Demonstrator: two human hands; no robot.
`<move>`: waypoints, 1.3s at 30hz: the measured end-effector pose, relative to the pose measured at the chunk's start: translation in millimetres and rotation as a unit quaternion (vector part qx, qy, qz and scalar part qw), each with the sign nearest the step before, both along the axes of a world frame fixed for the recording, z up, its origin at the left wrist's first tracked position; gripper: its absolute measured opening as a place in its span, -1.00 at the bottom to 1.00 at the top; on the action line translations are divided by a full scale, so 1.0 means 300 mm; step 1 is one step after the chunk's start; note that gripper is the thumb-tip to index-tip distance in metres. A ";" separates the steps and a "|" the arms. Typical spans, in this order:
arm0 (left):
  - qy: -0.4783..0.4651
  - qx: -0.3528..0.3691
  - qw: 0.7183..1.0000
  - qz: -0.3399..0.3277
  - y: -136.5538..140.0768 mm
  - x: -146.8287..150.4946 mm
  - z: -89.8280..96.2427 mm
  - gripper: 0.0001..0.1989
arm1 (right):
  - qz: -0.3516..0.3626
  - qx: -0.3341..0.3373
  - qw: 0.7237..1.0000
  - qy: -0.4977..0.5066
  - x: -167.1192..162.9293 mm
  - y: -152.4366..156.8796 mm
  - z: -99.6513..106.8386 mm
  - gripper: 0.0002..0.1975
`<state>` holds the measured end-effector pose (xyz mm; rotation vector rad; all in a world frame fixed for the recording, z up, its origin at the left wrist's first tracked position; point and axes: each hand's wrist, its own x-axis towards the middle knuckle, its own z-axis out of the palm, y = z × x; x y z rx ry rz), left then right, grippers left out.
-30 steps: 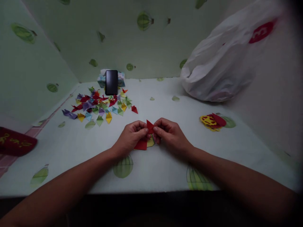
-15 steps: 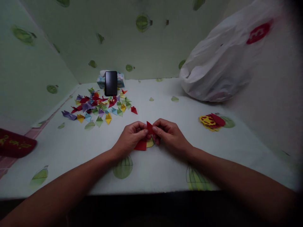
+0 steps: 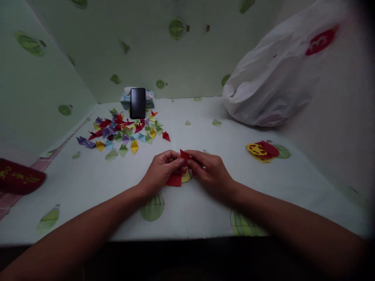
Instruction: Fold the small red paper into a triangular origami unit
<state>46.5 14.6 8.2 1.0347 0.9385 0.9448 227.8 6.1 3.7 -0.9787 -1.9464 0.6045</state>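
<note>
A small folded piece of red paper point(image 3: 184, 155) is held up between my two hands near the middle of the table. My left hand point(image 3: 164, 168) pinches its left side between thumb and fingers. From the right, my right hand point(image 3: 211, 169) grips the same piece with thumb and forefinger; its lower part is hidden by the fingers. Beneath the hands lie a flat red paper sheet point(image 3: 174, 180) and a yellow paper piece point(image 3: 185, 176), both partly covered.
Several colourful folded paper pieces point(image 3: 123, 150) are heaped at the back left. Behind them a dark phone point(image 3: 137, 103) leans on a tissue box point(image 3: 150, 99). A white plastic bag point(image 3: 263, 86) stands back right, yellow and red cut-outs point(image 3: 258, 148) nearer. A red object point(image 3: 22, 177) is at left.
My right hand has turned, its forefinger now stretched along the top of the red paper. The paper has tilted slightly left. My left hand has barely moved.
</note>
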 end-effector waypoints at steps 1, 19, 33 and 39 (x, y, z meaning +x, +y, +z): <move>-0.002 -0.002 1.000 0.004 0.000 0.001 0.000 -0.74 | 0.003 0.018 0.999 -0.031 0.000 -0.002 -0.001 -0.75; 0.083 0.064 0.994 -0.018 -0.006 -0.003 0.022 -0.75 | 0.054 -0.242 0.960 0.130 0.012 0.010 0.038 -0.78; 0.127 0.140 0.982 -0.020 -0.005 -0.009 0.022 -0.81 | -0.020 -0.114 0.993 0.015 0.002 0.007 0.034 -0.81; 0.164 0.170 0.972 -0.005 -0.005 -0.015 0.030 -0.78 | 0.041 -0.197 0.977 0.069 0.005 0.004 0.034 -0.79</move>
